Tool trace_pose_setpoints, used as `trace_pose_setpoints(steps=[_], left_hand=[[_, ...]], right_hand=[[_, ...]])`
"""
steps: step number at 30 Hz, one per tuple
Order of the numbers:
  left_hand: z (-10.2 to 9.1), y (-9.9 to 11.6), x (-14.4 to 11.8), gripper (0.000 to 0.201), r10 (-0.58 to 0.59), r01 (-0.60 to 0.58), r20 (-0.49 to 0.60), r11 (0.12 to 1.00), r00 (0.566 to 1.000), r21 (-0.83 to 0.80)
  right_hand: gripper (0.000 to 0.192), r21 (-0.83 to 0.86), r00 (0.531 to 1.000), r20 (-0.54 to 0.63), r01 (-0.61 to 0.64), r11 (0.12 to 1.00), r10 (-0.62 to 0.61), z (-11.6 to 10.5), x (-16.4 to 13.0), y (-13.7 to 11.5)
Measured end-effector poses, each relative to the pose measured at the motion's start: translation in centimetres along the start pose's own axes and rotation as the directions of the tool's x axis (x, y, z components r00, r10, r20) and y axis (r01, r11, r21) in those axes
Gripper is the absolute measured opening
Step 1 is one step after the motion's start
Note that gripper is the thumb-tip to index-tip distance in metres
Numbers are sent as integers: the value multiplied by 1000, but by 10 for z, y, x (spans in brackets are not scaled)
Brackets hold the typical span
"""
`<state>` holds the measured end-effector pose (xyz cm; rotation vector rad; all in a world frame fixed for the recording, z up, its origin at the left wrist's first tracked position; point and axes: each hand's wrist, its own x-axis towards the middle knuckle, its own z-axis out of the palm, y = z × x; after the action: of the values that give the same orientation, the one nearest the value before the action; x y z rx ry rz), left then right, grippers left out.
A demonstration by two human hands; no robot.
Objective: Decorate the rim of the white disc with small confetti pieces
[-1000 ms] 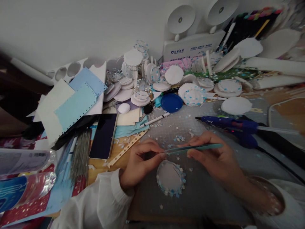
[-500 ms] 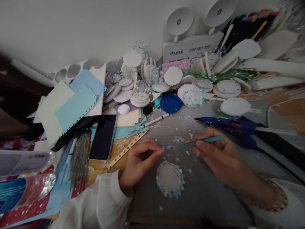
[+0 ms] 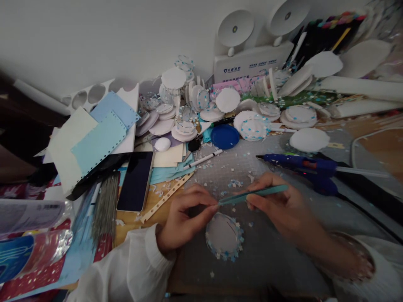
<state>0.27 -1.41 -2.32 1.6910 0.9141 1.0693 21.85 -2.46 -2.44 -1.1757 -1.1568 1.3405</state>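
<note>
My right hand (image 3: 277,203) grips a pair of teal tweezers (image 3: 256,193), whose tips reach the fingertips of my left hand (image 3: 190,214). Thumb and forefinger of the left hand are pinched together; whatever is between them is too small to make out. Just below lies a round wreath-like ring (image 3: 237,247) trimmed with small blue and white paper flowers, resting on the grey cutting mat (image 3: 267,264). Tiny loose paper flowers (image 3: 235,183) are scattered on the mat around both hands.
A blue glue gun (image 3: 302,165) lies right of my right hand, its cord trailing away. Behind are a blue lid (image 3: 225,136) and many white discs (image 3: 228,100). On the left are a phone (image 3: 136,181), paper sheets (image 3: 100,138) and a wire bundle (image 3: 107,205).
My right hand has moved left, bringing the tweezers' tips from above the loose flowers to my left fingertips. The left hand stays nearly in place, still pinched.
</note>
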Motion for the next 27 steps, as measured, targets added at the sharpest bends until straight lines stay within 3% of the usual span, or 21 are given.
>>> trace_pose_setpoints(steps=[6, 12, 18, 22, 25, 27], left_hand=[[2, -2, -2, 6, -17, 17, 2, 1000, 1000, 7], [-4, -1, 1, 10, 7, -4, -41, 997, 999, 73], [-14, -5, 3, 33, 50, -25, -76, 953, 996, 300], [-14, -7, 3, 4, 94, -39, -125, 923, 988, 383], [-13, -5, 1, 12, 57, -13, -135, 952, 989, 305], [-13, -4, -2, 20, -21, 48, -134, 978, 991, 205]], right_hand=[[19, -2, 1000, 0, 28, 1000, -28, -1, -1, 2], [22, 123, 992, -124, 43, 991, -28, -6, 1, 0], [17, -25, 976, -199, 89, 996, -93, -12, -2, -1], [14, -160, 933, -252, 221, 962, -256, -11, -3, -2], [14, -260, 873, -214, 381, 887, -438, -9, -4, -7], [19, -393, 806, -87, 513, 763, -586, -9, -6, -14]])
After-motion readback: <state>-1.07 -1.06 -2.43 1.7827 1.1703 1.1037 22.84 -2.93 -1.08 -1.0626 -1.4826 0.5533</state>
